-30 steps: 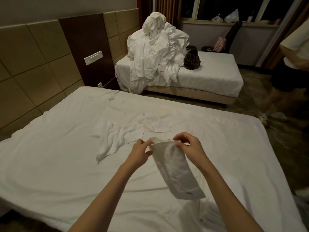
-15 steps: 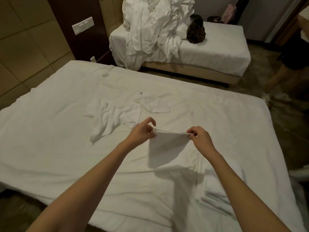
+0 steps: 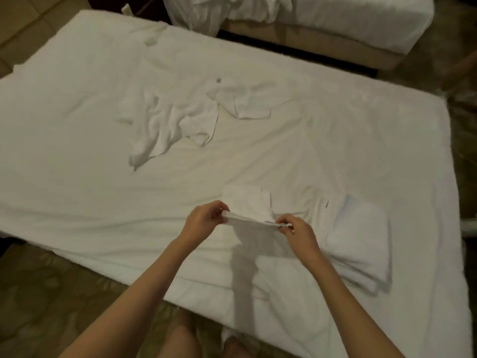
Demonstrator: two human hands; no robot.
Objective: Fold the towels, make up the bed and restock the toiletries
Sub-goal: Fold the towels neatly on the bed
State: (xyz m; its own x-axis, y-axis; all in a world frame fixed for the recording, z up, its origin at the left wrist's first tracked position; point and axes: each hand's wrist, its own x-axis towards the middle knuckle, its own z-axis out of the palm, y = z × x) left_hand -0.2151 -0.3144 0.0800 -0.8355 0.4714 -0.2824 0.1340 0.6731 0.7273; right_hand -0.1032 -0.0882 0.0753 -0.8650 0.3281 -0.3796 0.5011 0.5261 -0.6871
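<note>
Both hands are up over the near side of the bed: the left hand (image 3: 206, 215) pinches one top corner of a small white towel (image 3: 254, 223), the right hand (image 3: 294, 228) pinches the other. The held edge runs left to right between them, pulled fairly taut, and the towel hangs towards the sheet below. Just right of the right hand lies a stack of folded towels (image 3: 358, 241), nearer that hand than the left, so a rightward carry looks likely. Further up the bed (image 3: 77, 99), an unfolded towel (image 3: 175, 122) lies crumpled, well apart from both hands.
</note>
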